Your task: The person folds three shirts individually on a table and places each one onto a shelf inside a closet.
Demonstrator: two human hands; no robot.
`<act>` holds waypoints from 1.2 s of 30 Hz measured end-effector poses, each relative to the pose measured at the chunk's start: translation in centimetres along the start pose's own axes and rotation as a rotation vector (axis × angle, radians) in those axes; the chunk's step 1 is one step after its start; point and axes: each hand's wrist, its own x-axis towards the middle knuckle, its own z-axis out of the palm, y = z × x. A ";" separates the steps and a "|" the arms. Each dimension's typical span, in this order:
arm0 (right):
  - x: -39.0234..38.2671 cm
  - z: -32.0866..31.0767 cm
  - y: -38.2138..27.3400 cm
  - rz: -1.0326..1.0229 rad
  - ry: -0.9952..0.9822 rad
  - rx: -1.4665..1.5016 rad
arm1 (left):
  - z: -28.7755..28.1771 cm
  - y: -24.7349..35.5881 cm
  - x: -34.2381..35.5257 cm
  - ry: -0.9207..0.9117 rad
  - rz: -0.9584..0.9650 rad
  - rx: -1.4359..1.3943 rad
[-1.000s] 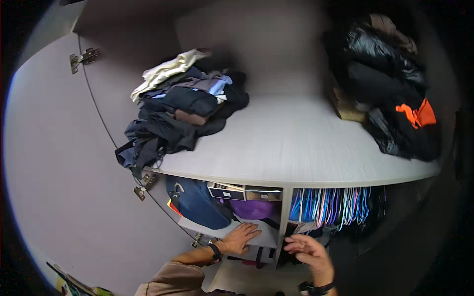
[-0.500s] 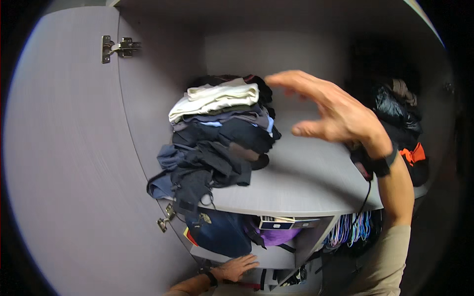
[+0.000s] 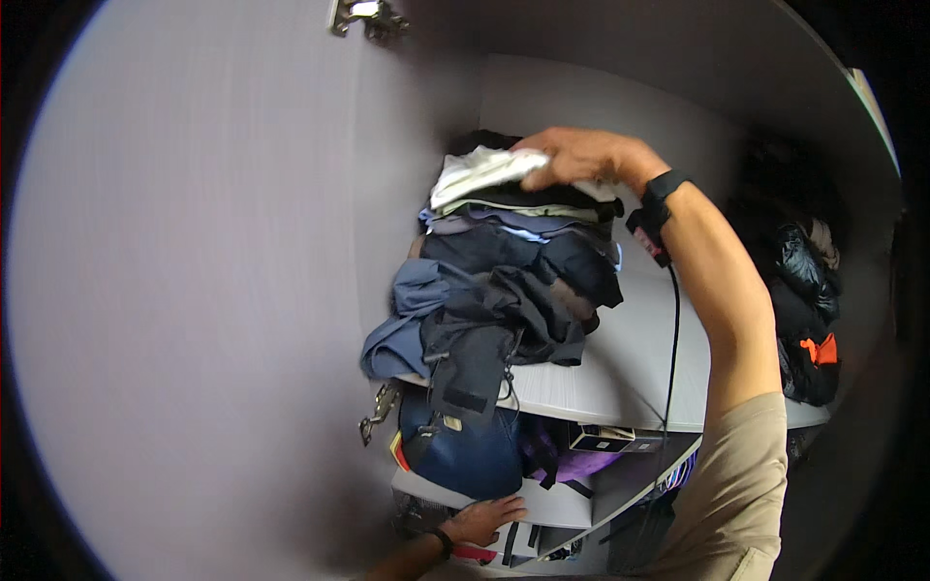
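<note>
Open wardrobe with a stack of folded clothing on its upper shelf [image 3: 630,387]. The right hand [image 3: 586,160] reaches in from the near right to the top of the stack, where the white garment [image 3: 480,174] lies. Its grip is narrow and holds the right part of this garment, thumb on the near side and fingers on the far side. A black strap [image 3: 662,191] encircles the right wrist; beside it a small dark device joins a thin black cable [image 3: 672,358] that runs toward the near edge.

Under the white garment lie folded dark clothes [image 3: 475,247]. On the near side of the stack, a blue-grey garment [image 3: 419,283] lies at the left, and a crumpled black garment [image 3: 475,363] hangs over the shelf's near edge.

The left hand [image 3: 484,521] rests at the near edge of the lower shelf [image 3: 557,505]; its grip is wide, fingers extended, holding nothing visible. Just beyond it stands a navy bag [image 3: 475,455], with a purple item [image 3: 586,468] to its right and a dark box [image 3: 601,439] above that item.

At the far right is a second stack of dark clothing [image 3: 799,310] bearing an orange piece [image 3: 821,349]. The pale door [image 3: 194,290] occupies the left side, with a metal hinge [image 3: 380,412] near its inner edge.
</note>
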 end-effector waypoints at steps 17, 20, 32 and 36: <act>-9.9 -8.4 3.8 -0.424 0.684 0.353 | 5.4 10.7 -1.1 0.465 -0.550 -0.244; -14.6 -6.9 -3.2 -0.674 0.261 0.404 | 6.1 15.7 -3.7 0.511 -0.747 -0.920; -23.6 12.6 -29.8 -1.314 0.067 0.179 | 2.4 36.7 -14.7 1.029 -0.199 -1.412; -30.3 22.4 -39.8 -1.491 -0.012 0.234 | 5.6 41.6 -19.7 1.812 0.036 -1.281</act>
